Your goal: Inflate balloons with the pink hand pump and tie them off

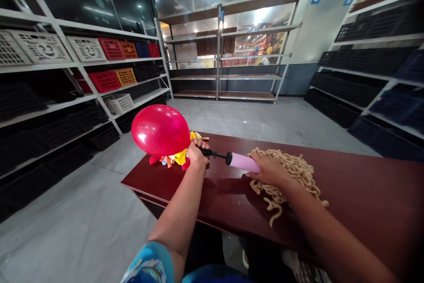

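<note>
A large, inflated red balloon (160, 130) is at the nozzle end of a hand balloon pump (243, 162), which has a pink barrel and black fittings. My left hand (198, 152) is closed around the pump's black nozzle end and the balloon's neck, though its fingers partly hide the join. Around the pink barrel's other end, my right hand (266, 169) is wrapped. Under the balloon lies a heap of small colourful uninflated balloons (179, 158). Beside and beneath my right forearm is a tangled pile of beige, rope-like strands (298, 168).
The dark red-brown table (228, 205) spans the front. Shelves with white, red and yellow crates (105, 81) line the left. A metal rack (218, 55) stands at the back, and dark bins (354, 91) fill shelves on the right.
</note>
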A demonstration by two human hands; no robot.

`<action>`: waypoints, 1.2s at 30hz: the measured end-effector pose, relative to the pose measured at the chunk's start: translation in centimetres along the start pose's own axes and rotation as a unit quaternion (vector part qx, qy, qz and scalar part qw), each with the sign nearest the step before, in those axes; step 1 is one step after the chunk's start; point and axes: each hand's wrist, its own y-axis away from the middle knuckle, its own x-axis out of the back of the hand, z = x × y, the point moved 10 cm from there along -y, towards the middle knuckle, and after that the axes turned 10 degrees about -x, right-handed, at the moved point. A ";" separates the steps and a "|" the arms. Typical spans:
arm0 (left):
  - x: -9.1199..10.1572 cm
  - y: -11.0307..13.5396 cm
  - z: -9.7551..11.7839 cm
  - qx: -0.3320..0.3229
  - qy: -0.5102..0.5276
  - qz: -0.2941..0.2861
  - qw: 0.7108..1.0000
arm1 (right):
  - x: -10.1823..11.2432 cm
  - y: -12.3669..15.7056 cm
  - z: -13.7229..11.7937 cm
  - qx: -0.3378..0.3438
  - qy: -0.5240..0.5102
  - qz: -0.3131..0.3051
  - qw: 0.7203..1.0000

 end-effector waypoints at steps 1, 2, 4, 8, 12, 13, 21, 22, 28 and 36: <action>0.0 0.2 -0.4 0.005 -0.003 -0.001 1.000 | -0.2 -0.1 -0.3 0.002 0.001 -0.003 1.000; 0.1 0.4 -0.9 0.014 -0.005 0.000 1.000 | -0.4 -0.1 -0.7 0.002 0.003 -0.007 1.000; 0.5 0.6 -1.6 0.026 -0.012 0.010 1.000 | -0.8 -0.3 -1.2 -0.005 0.010 -0.014 1.000; 1.4 0.9 -2.1 0.035 -0.024 0.022 0.999 | -1.3 -0.5 -2.4 -0.019 -0.006 -0.045 0.999; 1.3 1.8 -2.4 0.048 -0.034 0.005 0.998 | 0.5 -0.1 -6.6 0.047 -0.077 0.001 0.996; 1.3 2.1 -2.3 0.046 -0.039 0.004 0.998 | 1.0 0.0 -7.8 0.066 -0.085 0.021 0.994; 1.3 2.8 -1.4 0.075 -0.052 -0.030 0.995 | 1.2 -0.7 -10.6 0.030 -0.039 0.066 0.997; 1.5 2.5 -0.9 0.072 -0.055 -0.027 0.996 | 1.3 -0.6 -10.5 0.028 -0.036 0.067 0.997; 3.8 -0.6 3.2 0.008 -0.117 0.024 0.993 | 2.2 0.8 -10.9 0.053 -0.008 0.059 0.997; 3.0 -0.3 3.5 0.010 -0.149 -0.024 0.988 | -0.6 -1.4 -4.9 -0.168 -0.017 -0.037 0.985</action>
